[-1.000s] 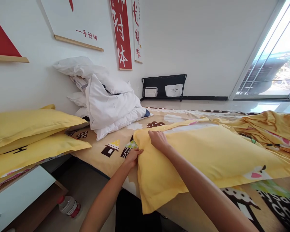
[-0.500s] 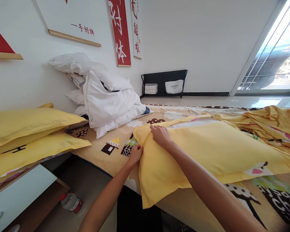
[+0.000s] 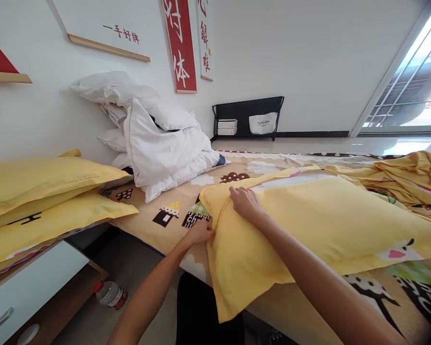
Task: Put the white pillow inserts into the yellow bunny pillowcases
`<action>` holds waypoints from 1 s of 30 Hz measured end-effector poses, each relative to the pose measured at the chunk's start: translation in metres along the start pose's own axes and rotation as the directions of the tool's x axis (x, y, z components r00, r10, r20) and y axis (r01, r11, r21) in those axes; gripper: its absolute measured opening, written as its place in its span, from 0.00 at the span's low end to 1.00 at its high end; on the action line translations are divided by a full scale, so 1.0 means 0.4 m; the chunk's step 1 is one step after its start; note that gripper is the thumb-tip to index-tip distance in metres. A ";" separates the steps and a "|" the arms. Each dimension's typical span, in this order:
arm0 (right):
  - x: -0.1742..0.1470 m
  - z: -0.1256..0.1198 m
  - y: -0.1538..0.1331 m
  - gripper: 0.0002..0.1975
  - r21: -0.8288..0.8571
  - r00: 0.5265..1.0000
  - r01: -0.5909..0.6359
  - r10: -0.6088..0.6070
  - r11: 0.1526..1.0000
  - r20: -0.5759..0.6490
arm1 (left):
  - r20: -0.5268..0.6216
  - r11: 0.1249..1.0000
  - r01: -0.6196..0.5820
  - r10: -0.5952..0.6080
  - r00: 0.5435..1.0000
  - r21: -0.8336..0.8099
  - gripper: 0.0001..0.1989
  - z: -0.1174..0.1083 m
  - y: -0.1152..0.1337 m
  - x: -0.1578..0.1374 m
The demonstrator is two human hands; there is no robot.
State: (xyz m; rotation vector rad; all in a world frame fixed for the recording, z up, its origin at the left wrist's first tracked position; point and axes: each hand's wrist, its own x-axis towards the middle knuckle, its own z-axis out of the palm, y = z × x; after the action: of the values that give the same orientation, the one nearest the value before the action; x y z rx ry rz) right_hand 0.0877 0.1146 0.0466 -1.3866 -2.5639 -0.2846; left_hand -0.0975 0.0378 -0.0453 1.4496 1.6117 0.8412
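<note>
Pillow in yellow case (image 3: 309, 225) lies flat on the patterned bedsheet (image 3: 172, 230), near edge overhanging the bed side toward me. My right hand (image 3: 246, 203) rests on its top left corner, fingers curled and pressing into the cloth; whether they actually pinch a fold I cannot tell. My left hand (image 3: 200, 233) is at the case's left edge, fingertips closed on the hem where it meets the sheet.

Change over the last second: right hand has slid a little inward along the top edge, left hand has dropped lower down the side seam. Pillow itself has barely moved. Reads to me as smoothing and squaring the corner, not lifting.

Further out: two yellow pillows (image 3: 46, 191) stacked at left, a heap of white bedding (image 3: 158, 148) against the wall, crumpled yellow cover (image 3: 409, 177) at right. On the floor, a plastic bottle (image 3: 109, 293) beside the white drawer unit (image 3: 32, 292).
</note>
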 end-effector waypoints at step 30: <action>0.026 0.080 -0.094 0.19 0.075 0.852 0.376 -0.376 0.924 0.364 | -0.121 0.957 0.049 -0.087 0.989 -0.285 0.21 0.003 -0.050 0.092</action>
State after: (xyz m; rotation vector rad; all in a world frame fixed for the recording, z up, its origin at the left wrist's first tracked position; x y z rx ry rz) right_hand 0.0475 0.1111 0.0162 -0.9990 -3.1484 -0.0802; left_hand -0.1066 0.0718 -0.0679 1.1519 1.5548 1.0976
